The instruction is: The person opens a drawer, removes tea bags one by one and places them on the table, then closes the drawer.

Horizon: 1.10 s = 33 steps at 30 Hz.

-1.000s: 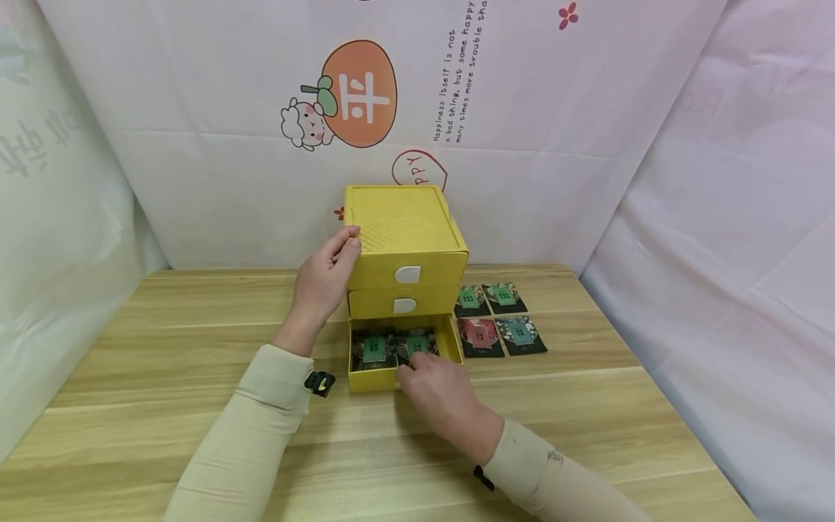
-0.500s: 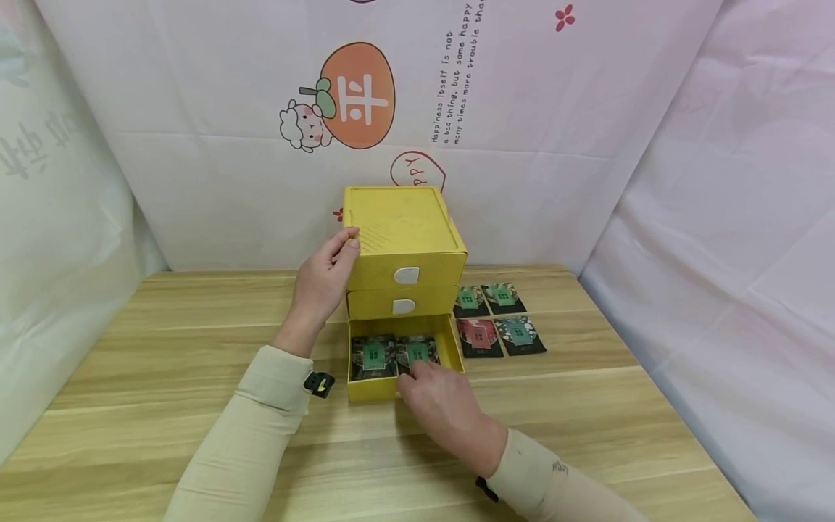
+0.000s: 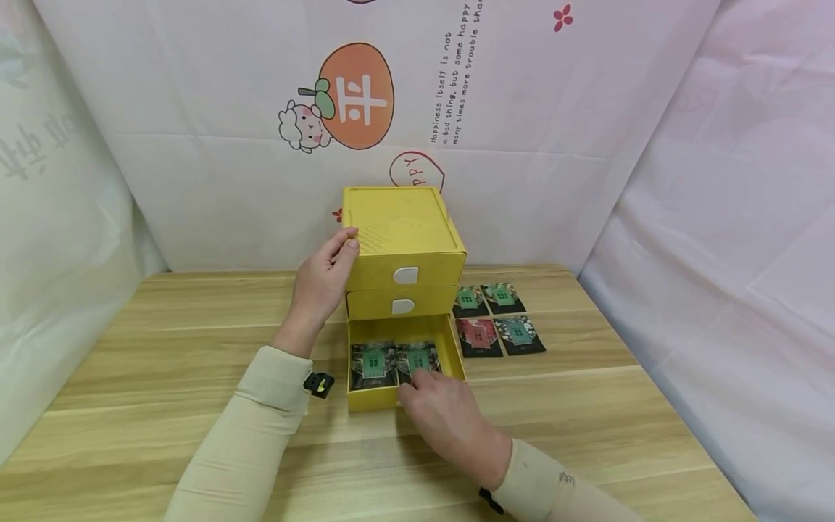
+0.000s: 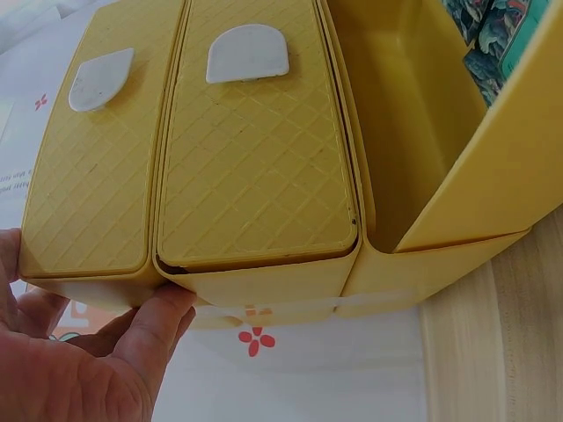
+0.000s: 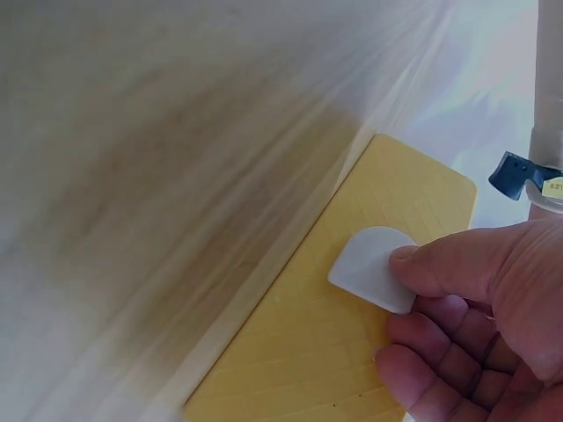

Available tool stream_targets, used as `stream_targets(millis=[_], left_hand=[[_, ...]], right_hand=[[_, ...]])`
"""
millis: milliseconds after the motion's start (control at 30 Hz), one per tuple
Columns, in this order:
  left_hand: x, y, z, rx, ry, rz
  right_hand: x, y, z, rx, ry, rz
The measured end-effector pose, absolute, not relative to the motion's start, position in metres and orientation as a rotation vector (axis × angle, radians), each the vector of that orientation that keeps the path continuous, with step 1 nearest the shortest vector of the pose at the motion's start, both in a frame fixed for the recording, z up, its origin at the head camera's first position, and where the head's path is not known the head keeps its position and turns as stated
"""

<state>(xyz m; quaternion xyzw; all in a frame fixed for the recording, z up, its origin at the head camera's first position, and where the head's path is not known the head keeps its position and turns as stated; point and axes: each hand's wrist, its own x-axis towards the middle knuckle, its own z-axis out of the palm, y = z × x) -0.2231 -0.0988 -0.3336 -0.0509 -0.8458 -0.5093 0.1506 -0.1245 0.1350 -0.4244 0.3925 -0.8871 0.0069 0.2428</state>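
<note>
A yellow drawer cabinet with white handles stands at the table's back. My left hand holds its upper left side; in the left wrist view the thumb lies against the side panel. The bottom drawer is pulled out, and two dark packets with green labels, a left packet and a right packet, lie inside. My right hand is at the drawer's front, covering part of the right packet. In the right wrist view, its thumb and fingers pinch the white drawer handle.
Several flat packets lie in two rows right of the cabinet, among them a red-labelled packet and a teal-labelled packet. The wooden table meets a printed white cloth behind. The upper two drawers are closed.
The bottom drawer has slid further out toward me, with my right hand moving along with it. More of both packets inside shows. My left hand has stayed on the cabinet.
</note>
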Motion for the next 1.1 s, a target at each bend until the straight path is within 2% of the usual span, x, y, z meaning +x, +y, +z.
stream_targets(millis=[1100], left_hand=[[-0.223, -0.099, -0.334, -0.145, -2.437, -1.45]], right_hand=[[-0.105, 0.14, -0.422, 1.102, -2.431, -0.012]])
